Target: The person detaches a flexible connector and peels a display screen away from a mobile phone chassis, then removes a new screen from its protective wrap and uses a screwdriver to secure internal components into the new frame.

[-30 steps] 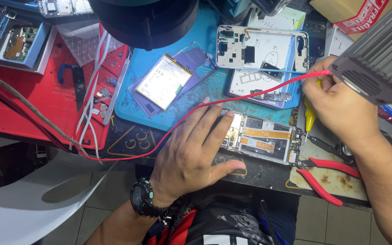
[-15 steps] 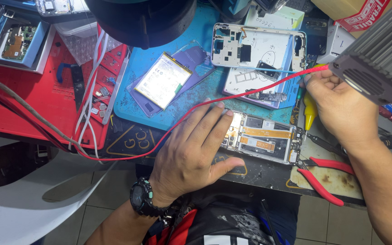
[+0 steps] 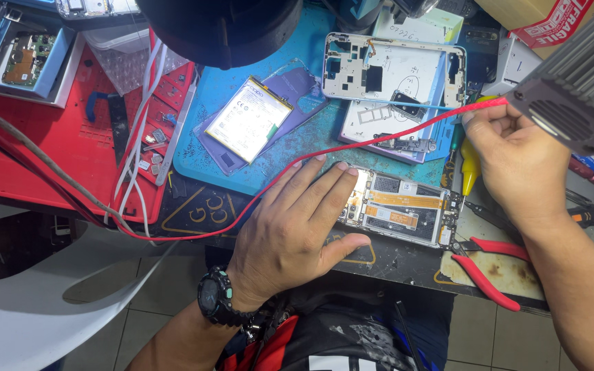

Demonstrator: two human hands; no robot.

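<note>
Left hand [image 3: 290,223], fingers spread flat, palm down, presses on the near edge of the bench [image 3: 407,257]; its fingertips touch the left end of the opened phone [image 3: 400,207], which lies circuit side up at that edge. Right hand [image 3: 517,154], fingers curled closed, pinches the red cable [image 3: 352,148] near the bench's right side, just below a grey finned housing [image 3: 575,86]. The cable runs leftward over the blue mat [image 3: 242,165]. On the mat: a loose battery [image 3: 249,118] and a white phone frame [image 3: 393,69]. Red-handled pliers [image 3: 489,264] lie at the near right corner.
</note>
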